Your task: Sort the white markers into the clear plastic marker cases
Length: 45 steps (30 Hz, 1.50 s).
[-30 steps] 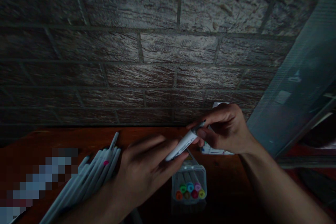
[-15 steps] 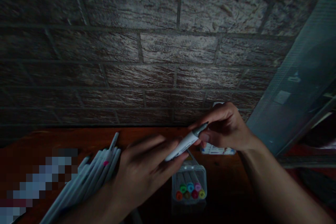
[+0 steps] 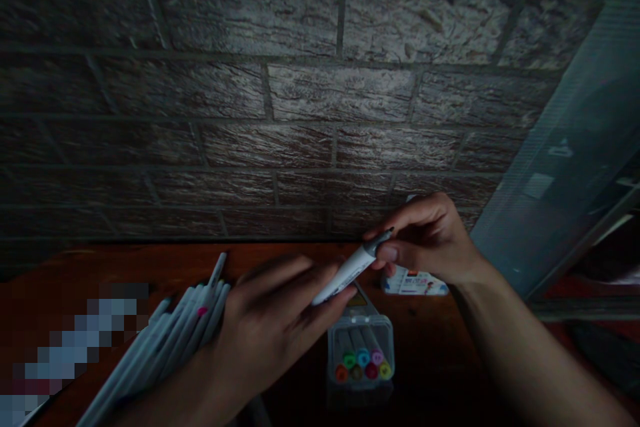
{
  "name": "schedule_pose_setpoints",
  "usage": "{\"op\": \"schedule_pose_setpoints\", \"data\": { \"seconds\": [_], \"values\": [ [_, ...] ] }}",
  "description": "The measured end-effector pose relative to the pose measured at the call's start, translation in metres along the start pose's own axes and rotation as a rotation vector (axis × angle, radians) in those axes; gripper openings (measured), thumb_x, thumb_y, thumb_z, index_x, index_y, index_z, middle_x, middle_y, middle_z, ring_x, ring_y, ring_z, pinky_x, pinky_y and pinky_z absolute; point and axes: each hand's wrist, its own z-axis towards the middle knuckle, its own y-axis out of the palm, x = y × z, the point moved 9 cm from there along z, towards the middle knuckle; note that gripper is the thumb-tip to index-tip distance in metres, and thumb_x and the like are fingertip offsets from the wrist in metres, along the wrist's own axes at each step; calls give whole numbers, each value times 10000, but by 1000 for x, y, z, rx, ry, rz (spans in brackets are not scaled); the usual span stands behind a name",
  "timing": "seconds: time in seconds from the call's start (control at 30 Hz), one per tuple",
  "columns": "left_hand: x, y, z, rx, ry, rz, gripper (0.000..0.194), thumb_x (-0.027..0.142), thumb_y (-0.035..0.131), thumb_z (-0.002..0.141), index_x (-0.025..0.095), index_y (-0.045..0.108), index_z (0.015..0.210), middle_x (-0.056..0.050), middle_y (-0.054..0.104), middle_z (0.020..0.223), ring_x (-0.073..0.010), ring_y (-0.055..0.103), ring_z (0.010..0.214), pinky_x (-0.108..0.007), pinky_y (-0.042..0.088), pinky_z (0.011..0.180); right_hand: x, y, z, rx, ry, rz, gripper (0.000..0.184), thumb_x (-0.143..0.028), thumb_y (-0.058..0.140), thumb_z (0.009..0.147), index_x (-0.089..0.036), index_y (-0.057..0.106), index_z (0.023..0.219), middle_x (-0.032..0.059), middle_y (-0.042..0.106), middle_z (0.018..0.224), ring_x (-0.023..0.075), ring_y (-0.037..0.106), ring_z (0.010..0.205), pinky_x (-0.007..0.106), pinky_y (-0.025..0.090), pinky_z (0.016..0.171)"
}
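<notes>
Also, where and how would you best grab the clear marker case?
Probably across the side walls of the clear marker case, near end, coming from the right: it looks boxy with upright sides, and the left hand crowds its left.

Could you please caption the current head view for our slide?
Two hands hold an uncapped marker above a clear case of colored markers.

Rough brick wall [image 3: 340, 90] fills the view ahead, dim light brightening its middle and leaving the left side murky. Beneath it runs a reddish-brown wooden tabletop [image 3: 280, 250]. Over on the right slants a bluish, translucent panel [image 3: 555, 127], perhaps glass, with darkness beyond.
</notes>
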Motion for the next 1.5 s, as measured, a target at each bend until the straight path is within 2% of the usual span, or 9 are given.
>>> {"op": "schedule_pose_setpoints", "data": {
  "seconds": [0.23, 0.47, 0.63, 0.93, 1.1, 1.23, 1.4, 1.5],
  "values": [
    [-4, -3, 1, 12, -57, -20, 181, 158, 674, 1001, 205, 816, 900, -3, 829, 803, -126, 744, 638, -204, 606, 608, 0, -2, -1, 22, -10, 9, 215, -65, 849, 817, -209, 872, 974, 49, 832, 718, 94, 728, 482, 119, 605, 512],
    [1, 0, -5, 6, 6, 37, 128, 109, 701, 976, 190, 801, 969, 6, 846, 913, -121, 748, 679, -215, 603, 631, -1, -1, -1, 19, -17, -8, 202, -84, 847, 821, -213, 874, 975, 53, 829, 711, 97, 724, 476, 120, 601, 500],
    [-3, 3, -4, -12, -37, 21, 92, 136, 702, 985, 163, 787, 1003, 10, 832, 855, -101, 721, 638, -203, 595, 617, -1, -2, -1, 39, -19, 1, 212, -73, 859, 800, -220, 877, 952, 46, 826, 704, 91, 719, 479, 114, 597, 499],
    [-4, 1, -3, -26, -48, 18, 145, 166, 669, 1012, 199, 806, 978, 16, 845, 881, -119, 758, 691, -210, 623, 638, -2, -4, -1, 61, -30, -32, 145, -111, 827, 845, -213, 880, 933, 47, 813, 663, 93, 701, 437, 115, 592, 466],
    [0, -1, -3, -1, 5, 57, 174, 130, 677, 999, 222, 811, 938, 25, 853, 941, -126, 761, 705, -226, 620, 640, -1, -5, -2, 73, -29, -13, 194, -63, 844, 800, -206, 877, 925, 48, 816, 674, 97, 703, 444, 123, 591, 464],
    [-2, -1, -4, -6, -13, 66, 204, 154, 652, 1021, 234, 816, 931, 28, 849, 895, -125, 760, 702, -223, 620, 650, -2, -4, -1, 72, -26, -9, 220, -32, 838, 792, -203, 876, 926, 45, 818, 680, 93, 710, 460, 117, 591, 475],
    [1, 2, -8, -14, 27, 97, 158, 133, 708, 979, 251, 813, 980, 37, 852, 982, -140, 769, 750, -246, 623, 665, -2, -5, -1, 68, -32, -27, 146, -96, 833, 834, -199, 877, 927, 56, 814, 667, 90, 699, 444, 120, 585, 475],
    [-1, 2, -7, -22, 13, 78, 169, 131, 686, 994, 240, 812, 965, 39, 851, 941, -128, 753, 712, -237, 618, 646, -3, -5, -1, 63, -35, -40, 131, -118, 825, 851, -206, 878, 933, 53, 813, 662, 90, 700, 442, 119, 585, 475]
  ]
}}
